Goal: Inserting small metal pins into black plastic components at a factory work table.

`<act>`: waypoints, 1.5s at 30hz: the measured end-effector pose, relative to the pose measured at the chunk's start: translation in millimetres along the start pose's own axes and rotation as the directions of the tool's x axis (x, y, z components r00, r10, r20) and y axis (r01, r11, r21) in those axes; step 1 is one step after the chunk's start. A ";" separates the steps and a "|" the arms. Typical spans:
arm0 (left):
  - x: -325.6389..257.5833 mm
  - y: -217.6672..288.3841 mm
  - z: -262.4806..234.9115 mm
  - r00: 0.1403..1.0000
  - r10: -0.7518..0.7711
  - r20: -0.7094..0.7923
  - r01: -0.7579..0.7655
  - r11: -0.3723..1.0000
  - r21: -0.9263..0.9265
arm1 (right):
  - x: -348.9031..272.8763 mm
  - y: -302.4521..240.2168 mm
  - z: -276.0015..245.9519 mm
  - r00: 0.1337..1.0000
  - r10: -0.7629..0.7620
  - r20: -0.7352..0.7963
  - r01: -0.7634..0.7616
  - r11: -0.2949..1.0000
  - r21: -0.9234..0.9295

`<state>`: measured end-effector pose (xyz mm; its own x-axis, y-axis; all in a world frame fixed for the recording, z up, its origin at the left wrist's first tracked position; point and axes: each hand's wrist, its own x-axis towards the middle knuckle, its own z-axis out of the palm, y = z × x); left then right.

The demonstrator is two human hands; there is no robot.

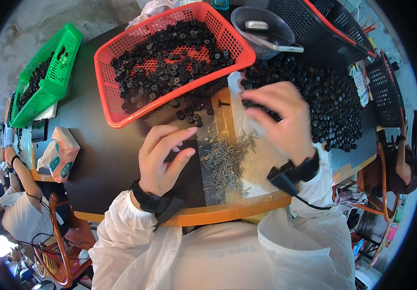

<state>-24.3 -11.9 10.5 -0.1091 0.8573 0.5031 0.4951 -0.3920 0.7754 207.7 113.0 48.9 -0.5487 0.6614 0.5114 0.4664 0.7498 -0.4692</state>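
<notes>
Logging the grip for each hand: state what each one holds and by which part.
Left hand: nothing visibly held, fingers curled over the clear plastic sheet. Right hand: fingertips down in the loose black parts; whether they grip one cannot be told.

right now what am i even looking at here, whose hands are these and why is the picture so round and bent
There is no machine here. The one picture comes from a wide fisheye camera worn on a person's head, looking down, so straight edges bend. The left hand rests open on the dark table, holding nothing. The right hand reaches into a heap of black caps; whether it grips one is hidden. Between them lie small screws on a clear plastic sheet. Behind sits a red basket of black washers, and a green basket at far left.
</notes>
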 end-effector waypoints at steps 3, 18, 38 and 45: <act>2.3 -3.8 1.7 0.998 0.003 0.058 -0.008 0.997 0.080 | 0.4 38.0 -32.8 0.977 0.081 -0.196 -0.149 0.920 -0.362; -0.3 -20.8 0.4 0.922 0.038 0.384 -0.106 0.982 0.157 | 15.2 2.5 45.7 0.939 -0.177 0.295 0.225 0.965 -0.137; -0.4 -16.7 11.4 0.970 0.058 0.236 -0.100 0.980 0.171 | -11.8 -0.2 32.3 0.635 0.201 0.746 -0.766 0.042 0.641; 1.2 -9.4 8.6 0.974 -0.180 0.141 0.198 0.972 -0.124 | -18.6 -3.9 34.5 0.664 0.265 0.700 -0.748 0.204 0.632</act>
<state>-21.7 -4.3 0.5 -0.0739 0.9522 0.2966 0.3533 -0.2531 0.9006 192.2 97.2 16.4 -0.7261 0.6241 -0.2885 0.0666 -0.3537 -0.9330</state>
